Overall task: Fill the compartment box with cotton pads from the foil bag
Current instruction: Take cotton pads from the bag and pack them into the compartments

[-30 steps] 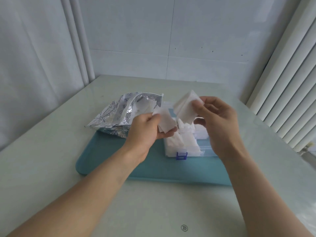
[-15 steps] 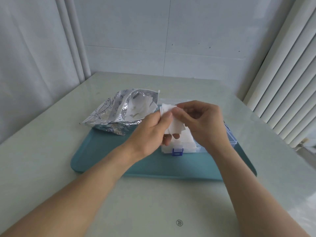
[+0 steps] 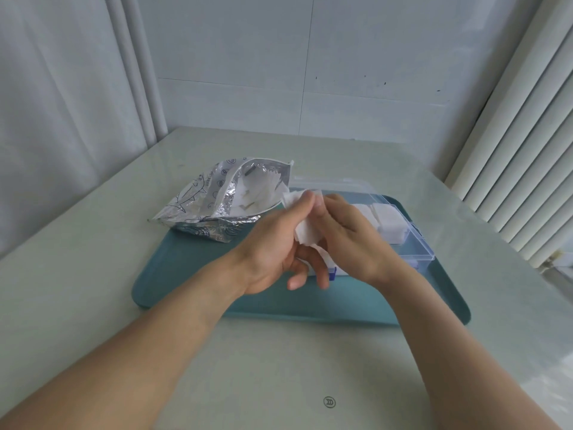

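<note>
My left hand [image 3: 273,252] and my right hand [image 3: 350,237] meet above the front left part of the clear compartment box [image 3: 418,243]. Together they pinch a small stack of white cotton pads [image 3: 305,231] between thumbs and fingers. The box sits on the right half of a teal tray [image 3: 192,274], and its right compartments hold white pads [image 3: 387,221]. The open silver foil bag [image 3: 217,203] lies on the tray's back left corner, with more pads showing inside its mouth. My hands hide the box's left compartments.
The tray rests on a pale glossy table [image 3: 93,274]. A white curtain [image 3: 62,103] hangs at the left. Vertical white slats [image 3: 521,150] stand at the right. The box's clear lid [image 3: 331,183] lies open behind it.
My right hand brought its pad down onto the pad in my left hand. Both hands then sank lower over the box, pressing the pads together.
</note>
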Available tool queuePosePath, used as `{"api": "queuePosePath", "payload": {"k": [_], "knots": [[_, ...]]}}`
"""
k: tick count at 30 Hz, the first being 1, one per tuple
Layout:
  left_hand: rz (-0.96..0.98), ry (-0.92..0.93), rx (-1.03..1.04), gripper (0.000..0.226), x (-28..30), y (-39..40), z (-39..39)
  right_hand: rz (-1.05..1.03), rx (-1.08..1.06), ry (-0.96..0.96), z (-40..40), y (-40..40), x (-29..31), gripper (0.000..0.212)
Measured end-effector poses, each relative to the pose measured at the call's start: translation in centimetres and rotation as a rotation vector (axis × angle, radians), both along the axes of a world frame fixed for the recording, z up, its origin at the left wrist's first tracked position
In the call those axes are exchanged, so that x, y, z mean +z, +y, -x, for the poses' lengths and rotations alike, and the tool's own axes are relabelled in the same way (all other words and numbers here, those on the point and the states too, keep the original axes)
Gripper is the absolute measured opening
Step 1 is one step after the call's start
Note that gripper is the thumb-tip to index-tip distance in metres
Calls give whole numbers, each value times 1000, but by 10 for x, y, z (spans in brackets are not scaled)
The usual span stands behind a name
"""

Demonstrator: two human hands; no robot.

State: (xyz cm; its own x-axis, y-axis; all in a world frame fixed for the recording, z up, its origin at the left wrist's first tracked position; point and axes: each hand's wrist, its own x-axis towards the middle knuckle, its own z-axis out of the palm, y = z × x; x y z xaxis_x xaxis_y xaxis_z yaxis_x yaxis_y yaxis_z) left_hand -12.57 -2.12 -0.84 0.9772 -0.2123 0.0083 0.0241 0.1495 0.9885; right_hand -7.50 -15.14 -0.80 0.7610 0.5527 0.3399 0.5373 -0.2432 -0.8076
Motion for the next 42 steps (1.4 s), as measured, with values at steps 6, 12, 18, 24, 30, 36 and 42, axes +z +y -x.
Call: {"api": "queuePosePath", "payload": {"k": [6,12,18,24,30,36,42], "knots": [[-245,-44,147,73,2,1,0,-147,37,228,-10,-15,9,33],[-572,-208,600,65,-2,12,-7,-176,-264,367,-23,-27,8,27],[-803,-41,501,15,-13,25,-15,238,-404,254,-19,-18,-2,37],[-589,22,390,16,-18,18,-15,383,-447,199,-15,-9,1,46],[-537,43,394,24,-17,15,-14,450,-449,104,-9,-6,5,46],[-540,30,391,23,-23,17,-19,483,-430,92,-20,-19,5,24],[-528,21,390,18,-24,17,-18,322,-408,310,-26,-24,6,16]]}}
